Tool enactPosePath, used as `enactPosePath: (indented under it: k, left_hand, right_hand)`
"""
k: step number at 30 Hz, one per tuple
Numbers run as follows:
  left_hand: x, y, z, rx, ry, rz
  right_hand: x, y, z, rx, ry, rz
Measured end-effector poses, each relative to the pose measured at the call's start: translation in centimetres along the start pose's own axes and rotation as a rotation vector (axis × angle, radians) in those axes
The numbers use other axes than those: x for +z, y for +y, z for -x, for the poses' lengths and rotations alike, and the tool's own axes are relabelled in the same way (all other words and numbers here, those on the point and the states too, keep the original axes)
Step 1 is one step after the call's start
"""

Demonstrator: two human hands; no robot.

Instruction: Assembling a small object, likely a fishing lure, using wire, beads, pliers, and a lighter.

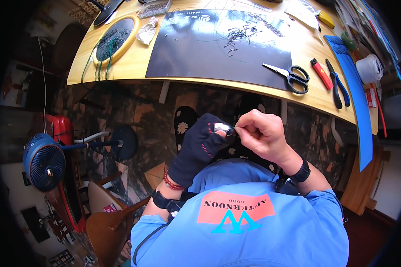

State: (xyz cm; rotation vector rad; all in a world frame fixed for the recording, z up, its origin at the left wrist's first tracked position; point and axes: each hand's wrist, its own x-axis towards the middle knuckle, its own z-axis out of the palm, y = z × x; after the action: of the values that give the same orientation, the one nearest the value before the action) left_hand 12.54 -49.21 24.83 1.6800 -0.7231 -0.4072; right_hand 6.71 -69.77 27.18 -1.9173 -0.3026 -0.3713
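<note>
In front of my lap, my left hand (200, 144) wears a dark fingerless glove with red stitching. Its thumb is wrapped in something white and shiny, and the fingers are closed on a small dark metal piece (230, 131), too small to name surely. Close beside it my right hand (263, 135), bare, pinches a thin line (234, 128) that runs to that piece. Both hands are held off the table, below its near edge. Across the table, a loose heap of small dark hook-like pieces (240, 33) with thin line lies on a black mat (187, 55).
A yellow-rimmed round tray (135, 33) holds dark pieces with green threads hanging over the table edge. Scissors (294, 79), a red lighter (321, 74), blue-handled pliers (337, 84) and a blue strip (358, 115) lie to the right. A fan (44, 162) stands at left.
</note>
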Motion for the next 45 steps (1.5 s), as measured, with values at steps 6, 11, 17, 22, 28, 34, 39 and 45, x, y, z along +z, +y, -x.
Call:
enactPosePath:
  k: [6, 11, 17, 22, 28, 34, 39, 45]
  left_hand:
    - [1.5, 0.1, 1.8, -0.304, 0.209, 0.416]
    - [1.7, 0.6, 2.1, -0.246, 0.058, 0.822]
    - [-0.5, 2.7, 0.0, -0.264, 0.042, 0.677]
    - [-0.2, -0.5, 0.4, -0.094, 0.061, 0.127]
    - [1.1, 0.3, 1.8, 0.000, 0.145, 0.043]
    - [1.2, -0.2, 2.1, -0.283, 0.128, 1.071]
    - [-0.6, 0.6, 0.1, -0.146, 0.074, 0.329]
    - [0.0, -1.6, 0.4, -0.295, 0.021, 1.181]
  right_hand:
    - [0.1, 0.2, -0.1, 0.065, 0.028, -0.054]
    - [0.5, 1.3, -0.7, -0.320, 0.047, 0.256]
    - [0.2, 0.6, -0.4, -0.196, 0.018, 0.084]
    - [-0.3, 0.2, -0.2, 0.043, -0.013, -0.096]
    - [0.4, 0.4, -0.6, 0.013, 0.038, -0.021]
    - [1.0, 1.3, -0.5, -0.325, 0.074, 0.243]
    - [0.3, 0.8, -0.1, -0.089, 0.026, 0.040]
    - [0.4, 0.6, 0.3, 0.155, 0.003, -0.187]
